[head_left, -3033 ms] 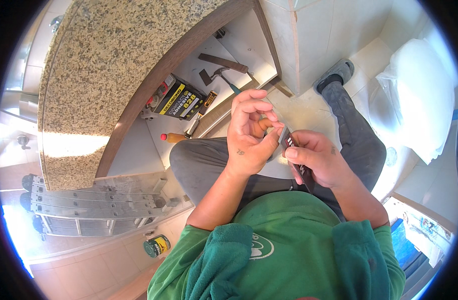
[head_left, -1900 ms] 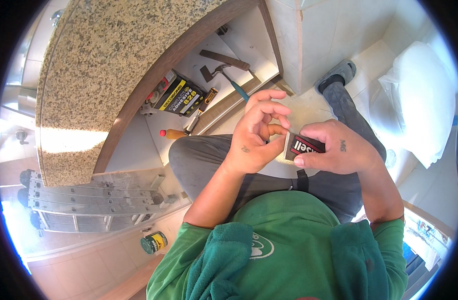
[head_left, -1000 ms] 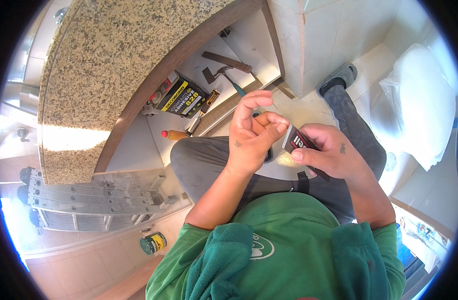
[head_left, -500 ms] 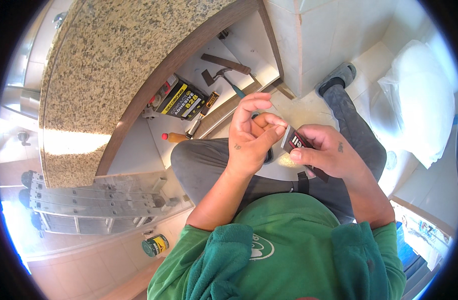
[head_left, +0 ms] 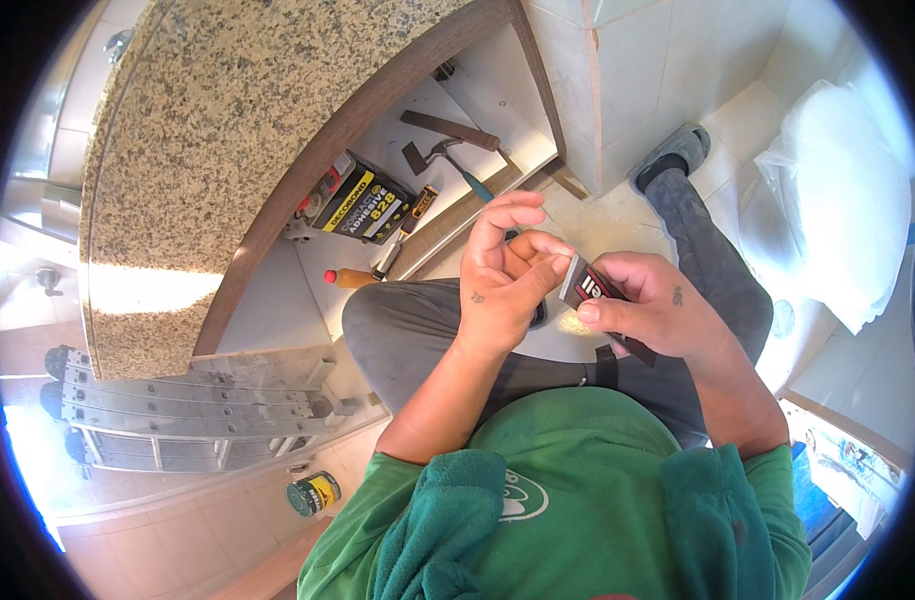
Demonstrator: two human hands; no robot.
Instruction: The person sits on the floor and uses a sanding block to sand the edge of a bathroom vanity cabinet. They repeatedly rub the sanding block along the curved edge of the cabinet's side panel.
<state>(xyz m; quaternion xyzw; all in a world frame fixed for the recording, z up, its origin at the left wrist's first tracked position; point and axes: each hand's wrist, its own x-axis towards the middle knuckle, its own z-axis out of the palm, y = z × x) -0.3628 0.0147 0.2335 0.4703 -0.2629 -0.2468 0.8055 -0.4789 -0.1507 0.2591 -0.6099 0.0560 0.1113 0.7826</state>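
Observation:
My right hand [head_left: 648, 303] grips a dark flat object [head_left: 594, 287] with red and white print, its thumb lying across the face. Exactly what kind of object it is I cannot make out. A pale grey strip [head_left: 570, 277] runs along its left end. Thumb and forefinger of my left hand [head_left: 503, 278] are pinched at that strip, while the other fingers curl loosely above. Both hands are over my lap, between my spread knees. Beyond the left hand, in the open cabinet, lie a hammer [head_left: 468, 178] with a teal handle and an orange-and-black handled tool [head_left: 419, 210].
A granite countertop [head_left: 248, 120] curves over the cabinet at left. Inside stand a black-and-yellow adhesive can [head_left: 363, 203] and an orange bottle [head_left: 353, 277] lying down. A folded ladder [head_left: 178, 410] and a green tin [head_left: 313, 493] are at lower left. White plastic sheeting [head_left: 843, 200] is at right.
Almost nothing differs. My left hand has shifted very slightly to the right and down, and both hands keep the same hold on the dark flat object.

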